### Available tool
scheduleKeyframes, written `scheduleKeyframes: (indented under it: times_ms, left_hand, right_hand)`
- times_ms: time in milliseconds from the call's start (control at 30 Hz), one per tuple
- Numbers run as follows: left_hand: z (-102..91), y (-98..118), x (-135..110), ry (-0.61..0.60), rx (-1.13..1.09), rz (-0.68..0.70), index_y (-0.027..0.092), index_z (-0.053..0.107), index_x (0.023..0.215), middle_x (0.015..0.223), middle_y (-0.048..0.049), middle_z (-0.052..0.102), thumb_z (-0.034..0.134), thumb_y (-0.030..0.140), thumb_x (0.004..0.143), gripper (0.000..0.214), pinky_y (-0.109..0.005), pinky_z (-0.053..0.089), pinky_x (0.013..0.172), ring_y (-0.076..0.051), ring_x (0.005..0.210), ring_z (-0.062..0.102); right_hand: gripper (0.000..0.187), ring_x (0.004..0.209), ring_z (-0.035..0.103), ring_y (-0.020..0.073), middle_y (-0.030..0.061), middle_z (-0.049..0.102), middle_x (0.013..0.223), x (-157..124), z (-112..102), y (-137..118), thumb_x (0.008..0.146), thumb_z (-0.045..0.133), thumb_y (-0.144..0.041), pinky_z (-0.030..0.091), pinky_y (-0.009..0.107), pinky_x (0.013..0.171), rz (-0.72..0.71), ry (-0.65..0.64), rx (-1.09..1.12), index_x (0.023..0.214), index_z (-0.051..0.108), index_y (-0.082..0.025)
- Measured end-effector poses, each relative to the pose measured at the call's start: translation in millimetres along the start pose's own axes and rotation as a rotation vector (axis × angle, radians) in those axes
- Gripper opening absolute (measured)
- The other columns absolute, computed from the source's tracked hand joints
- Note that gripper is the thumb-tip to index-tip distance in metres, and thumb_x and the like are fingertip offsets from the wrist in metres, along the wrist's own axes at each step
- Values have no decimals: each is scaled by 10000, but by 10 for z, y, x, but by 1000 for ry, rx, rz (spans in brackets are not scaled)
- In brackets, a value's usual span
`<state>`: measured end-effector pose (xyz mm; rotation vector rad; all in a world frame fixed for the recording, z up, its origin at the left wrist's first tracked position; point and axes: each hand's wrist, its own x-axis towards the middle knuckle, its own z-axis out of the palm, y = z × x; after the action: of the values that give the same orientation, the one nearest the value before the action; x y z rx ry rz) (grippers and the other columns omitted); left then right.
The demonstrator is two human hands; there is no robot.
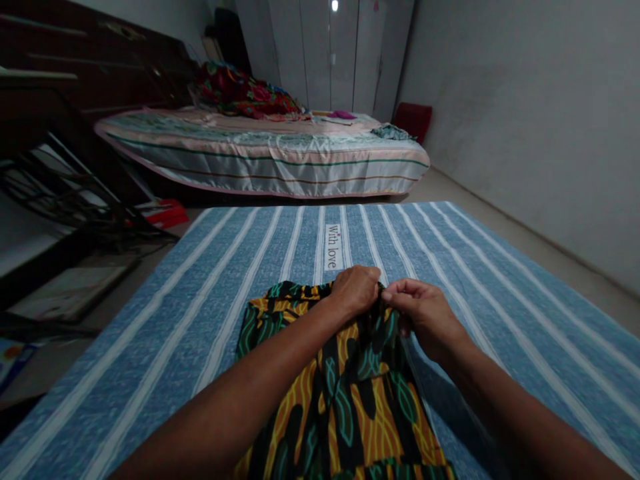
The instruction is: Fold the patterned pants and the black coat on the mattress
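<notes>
A garment (pixel 345 393) patterned in black, yellow and green, with a gathered top edge, lies on the striped blue cloth (pixel 240 240) in front of me. My left hand (pixel 357 288) reaches across to the upper right of the garment, its fingers curled closed on the top edge. Close beside it, my right hand (pixel 423 307) pinches the garment's top right corner between thumb and forefinger. A small gap separates the two hands. The fabric between my fingers is partly hidden.
Beyond the table stands a bed (pixel 270 160) with a shiny spread and a bunched red floral blanket (pixel 245 93). Dark furniture with a metal frame (pixel 65 180) is at left, near a red box (pixel 163 213). A wall (pixel 515 113) runs along the right.
</notes>
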<state>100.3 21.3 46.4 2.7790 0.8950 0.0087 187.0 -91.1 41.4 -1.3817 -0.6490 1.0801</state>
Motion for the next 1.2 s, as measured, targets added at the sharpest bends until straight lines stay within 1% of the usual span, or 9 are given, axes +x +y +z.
scheduleKeyframes:
  times_ms: [233, 400, 500, 600, 667, 767, 933, 1100, 1200]
  left_hand:
    - [28, -84, 80, 51, -186, -128, 164, 676, 813, 776, -54, 676, 499, 202, 793, 182, -239, 428, 611, -188, 764, 628]
    - [-34, -157, 45, -17, -625, -142, 136, 607, 683, 616, -9, 608, 462, 207, 798, 198, -200, 386, 504, -117, 560, 556]
    - [-66, -211, -141, -63, -863, -211, 141, 569, 682, 574, 7, 566, 434, 311, 830, 263, -198, 366, 455, -95, 471, 495]
    - [-44, -263, -328, -19, -890, -188, 142, 566, 686, 538, 40, 502, 554, 326, 749, 196, -192, 308, 448, -85, 478, 451]
    - [0, -286, -390, -48, -974, -168, 139, 569, 781, 548, 54, 507, 610, 283, 686, 176, -195, 302, 464, -85, 489, 450]
    - [82, -295, -388, -95, -1102, -168, 135, 533, 970, 619, 41, 577, 627, 201, 627, 361, -209, 349, 500, -100, 523, 501]
    - [182, -290, -360, 9, -989, -117, 136, 543, 1038, 713, 9, 624, 554, 78, 610, 432, -203, 363, 519, -110, 588, 550]
    - [247, -311, -382, 146, -897, -89, 156, 571, 1032, 679, 26, 609, 504, 53, 651, 400, -198, 372, 535, -104, 586, 550]
    - [271, -298, -356, 192, -879, -106, 154, 583, 998, 671, 24, 609, 495, 58, 666, 357, -199, 364, 525, -100, 560, 537]
  right_hand:
    - [259, 379, 518, 80, -34, 587, 509, 72, 111, 52, 622, 737, -347, 380, 178, 378, -28, -48, 138, 689, 572, -158]
    - [269, 453, 592, 107, 8, 671, 653, 105, 123, 87, 621, 733, -356, 425, 194, 426, -21, -64, 107, 698, 559, -165]
    - [248, 458, 589, 116, -6, 638, 570, 158, 89, 127, 625, 721, -352, 403, 191, 423, -85, -49, 7, 682, 564, -169]
    - [189, 451, 553, 103, -29, 598, 538, 241, -5, 164, 668, 675, -334, 396, 202, 442, -206, -46, -142, 693, 583, -172]
    - [137, 460, 523, 90, -45, 578, 550, 327, -91, 173, 702, 625, -294, 384, 201, 455, -281, -51, -279, 766, 614, -173]
    - [194, 427, 456, 71, -69, 520, 506, 490, -216, 135, 715, 546, -200, 317, 187, 418, -268, -160, -533, 878, 647, -170]
    - [276, 362, 434, 69, -76, 506, 472, 672, -321, -36, 734, 513, -179, 319, 182, 378, -60, -582, -676, 980, 638, -159]
    - [366, 364, 440, 69, -84, 511, 477, 685, -328, -133, 733, 624, -282, 339, 178, 373, -24, -578, -683, 1072, 576, -151]
    - [355, 365, 445, 77, -81, 508, 469, 698, -318, -97, 699, 681, -317, 322, 183, 359, 11, -592, -757, 998, 593, -146]
